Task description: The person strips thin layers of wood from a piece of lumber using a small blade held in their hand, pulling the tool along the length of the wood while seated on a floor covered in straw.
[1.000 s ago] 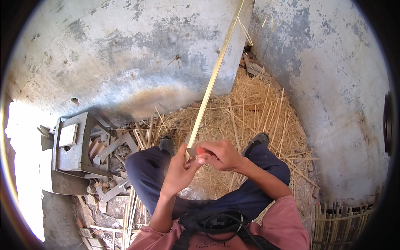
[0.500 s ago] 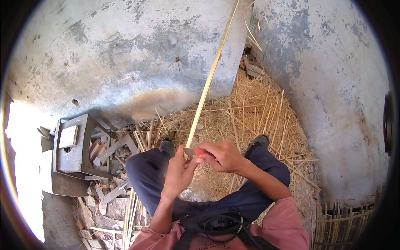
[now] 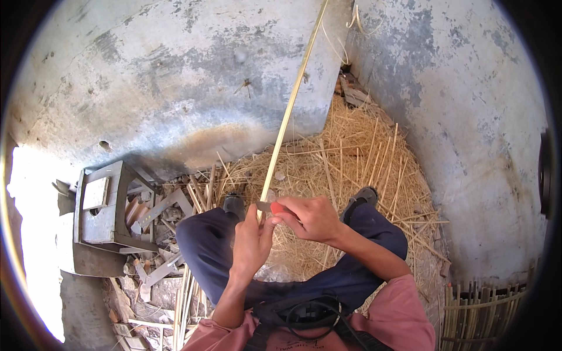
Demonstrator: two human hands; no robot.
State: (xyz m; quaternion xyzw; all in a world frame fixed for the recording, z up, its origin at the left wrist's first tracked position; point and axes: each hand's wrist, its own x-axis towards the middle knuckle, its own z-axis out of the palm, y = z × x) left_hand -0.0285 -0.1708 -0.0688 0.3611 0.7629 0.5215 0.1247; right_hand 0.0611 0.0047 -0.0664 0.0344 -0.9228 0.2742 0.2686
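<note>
A long, pale split strip, apparently bamboo [image 3: 285,120], slants up and away from between my knees past the top edge of the view. My left hand [image 3: 253,243] pinches its near end between thumb and fingers. In my right hand [image 3: 313,219] is a knife with a red handle [image 3: 278,208]. Its short grey blade [image 3: 264,206] lies across the strip, close to my left fingertips. Both hands are nearly touching. The strip's lowest end is partly hidden by my left fingers.
Straw-like shavings and thin sticks [image 3: 374,152] cover the floor around my feet. At left stands a wooden box [image 3: 111,202] beside scrap pieces. A stick basket or fence [image 3: 483,313] is at lower right. A peeling wall [image 3: 175,76] rises ahead; thin curled shavings [image 3: 336,44] hang near the strip's far part.
The strip's upper part has shifted slightly left. The curled shavings near its far part have moved and bent differently. Both hands keep nearly the same place and hold.
</note>
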